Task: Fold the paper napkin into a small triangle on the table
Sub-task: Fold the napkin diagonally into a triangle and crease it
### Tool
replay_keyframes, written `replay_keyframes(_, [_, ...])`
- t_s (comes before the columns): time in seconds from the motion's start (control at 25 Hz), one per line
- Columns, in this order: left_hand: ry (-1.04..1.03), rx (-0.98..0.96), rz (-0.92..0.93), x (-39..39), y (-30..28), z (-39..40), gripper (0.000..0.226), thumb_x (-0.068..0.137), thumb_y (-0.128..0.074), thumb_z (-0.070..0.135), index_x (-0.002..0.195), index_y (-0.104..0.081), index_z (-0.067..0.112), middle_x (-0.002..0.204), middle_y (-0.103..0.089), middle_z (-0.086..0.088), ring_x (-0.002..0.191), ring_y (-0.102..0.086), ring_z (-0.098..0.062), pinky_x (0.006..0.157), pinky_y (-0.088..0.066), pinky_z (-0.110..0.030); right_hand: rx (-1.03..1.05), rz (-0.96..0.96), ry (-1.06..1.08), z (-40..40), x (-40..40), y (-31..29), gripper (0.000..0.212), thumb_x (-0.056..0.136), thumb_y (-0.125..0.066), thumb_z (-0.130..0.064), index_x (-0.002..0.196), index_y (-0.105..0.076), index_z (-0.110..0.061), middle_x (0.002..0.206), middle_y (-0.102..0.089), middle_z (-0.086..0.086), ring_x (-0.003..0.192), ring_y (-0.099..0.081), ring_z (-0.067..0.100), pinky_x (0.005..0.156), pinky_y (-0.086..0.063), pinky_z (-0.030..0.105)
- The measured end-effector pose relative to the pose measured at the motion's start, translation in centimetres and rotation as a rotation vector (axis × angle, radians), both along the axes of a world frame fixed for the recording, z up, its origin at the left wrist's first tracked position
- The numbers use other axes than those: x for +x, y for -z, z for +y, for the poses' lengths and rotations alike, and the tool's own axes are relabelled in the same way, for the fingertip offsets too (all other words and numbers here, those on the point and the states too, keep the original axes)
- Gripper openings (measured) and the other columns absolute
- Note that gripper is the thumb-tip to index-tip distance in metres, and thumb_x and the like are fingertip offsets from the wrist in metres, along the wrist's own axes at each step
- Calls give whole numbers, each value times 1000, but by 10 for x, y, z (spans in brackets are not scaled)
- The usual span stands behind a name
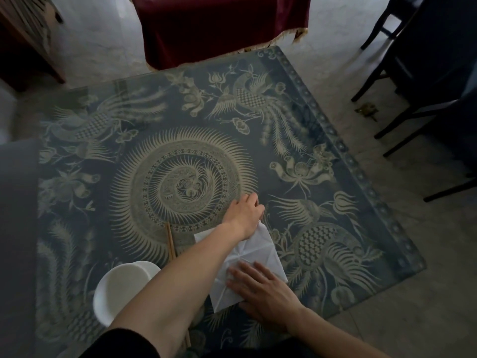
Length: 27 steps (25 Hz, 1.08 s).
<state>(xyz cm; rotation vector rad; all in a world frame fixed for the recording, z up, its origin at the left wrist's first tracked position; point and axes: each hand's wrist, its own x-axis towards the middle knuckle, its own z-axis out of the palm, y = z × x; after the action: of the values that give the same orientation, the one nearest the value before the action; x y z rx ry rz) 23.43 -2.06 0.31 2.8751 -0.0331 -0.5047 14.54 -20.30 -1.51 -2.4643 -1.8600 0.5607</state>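
low in the frame, the right hand (263, 290) presses flat fingers on the creased napkin (258, 250). the left hand (244, 211) pinches its upper corner.

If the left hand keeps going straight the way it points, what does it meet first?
Probably nothing: past the left hand, which grips the napkin's far corner, only the bare patterned tabletop lies ahead, as far as this view shows.

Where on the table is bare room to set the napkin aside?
Free: the far half of the table beyond the left hand, and the left side past the bowl. Crowded: the near edge, with bowl, chopsticks, napkin and right hand.
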Motion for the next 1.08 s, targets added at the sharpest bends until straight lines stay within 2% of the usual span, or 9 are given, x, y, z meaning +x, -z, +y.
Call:
replay_keyframes(0.12, [24, -40, 20, 1, -4, 3, 14, 92, -55, 16, 105, -50, 18, 113, -52, -7, 105, -50, -28, 87, -42, -42, 16, -8, -6, 1, 0, 3, 59, 95, -45, -49, 149, -35, -27, 156, -34, -1, 143, -27, 22, 111, -34, 46])
replay_keyframes(0.2, [5, -84, 49, 1, -7, 5, 26, 88, -56, 10, 108, -45, 22, 107, -61, -3, 101, -56, -26, 86, -38, -42, 14, -16, -13, 1, 2, 4, 58, 96, -46, -49, 149, -34, -28, 156, -33, -2, 144, -27, 22, 111, -34, 46])
replay_keyframes(0.32, [-77, -182, 117, 1, -9, 8, 40, 87, -55, 7, 120, -49, 29, 105, -66, 3, 104, -56, -22, 95, -34, -45, 21, -22, -19, -1, 3, 8, 57, 96, -45, -49, 148, -34, -28, 156, -34, -1, 143, -28, 22, 111, -34, 46])
replay_keyframes(0.4, [-86, -181, 126, 0, -9, 10, 32, 90, -54, 11, 117, -58, 29, 108, -65, 5, 109, -53, -20, 100, -32, -47, 37, -20, -8, -2, 3, 11, 56, 96, -44, -49, 148, -35, -29, 155, -35, -1, 143, -29, 22, 111, -34, 48])
replay_keyframes(0.52, [-82, -177, 41, 0, -14, 12, 17, 93, -55, 22, 103, -68, 28, 106, -64, 4, 108, -54, -19, 97, -35, -46, 60, -44, 23, -4, 5, 9, 52, 96, -44, -48, 144, -43, -29, 153, -40, -2, 141, -33, 23, 109, -36, 49])
replay_keyframes(0.8, [-40, -260, -181, -18, -32, 12, 8, 89, -65, 22, 92, -71, 26, 93, -63, 4, 95, -55, -17, 85, -38, -38, 98, -105, 137, -12, 25, -1, 47, 91, -55, -44, 134, -56, -25, 145, -50, 2, 136, -41, 27, 108, -37, 51])
replay_keyframes(0.92, [-10, -250, -247, -38, -29, 16, 9, 87, -67, 19, 94, -69, 24, 98, -62, 4, 97, -53, -16, 85, -36, -34, 89, -130, 147, -15, 25, 1, 48, 93, -52, -42, 136, -55, -21, 145, -50, 7, 137, -40, 27, 109, -35, 53])
replay_keyframes(1.08, [-47, -316, -278, -53, -34, 23, 10, 84, -69, 13, 92, -69, 20, 100, -67, 5, 95, -60, -15, 87, -45, -36, 87, -134, 153, -3, 15, 0, 58, 94, -47, -47, 143, -47, -16, 148, -45, 9, 137, -39, 27, 108, -34, 53])
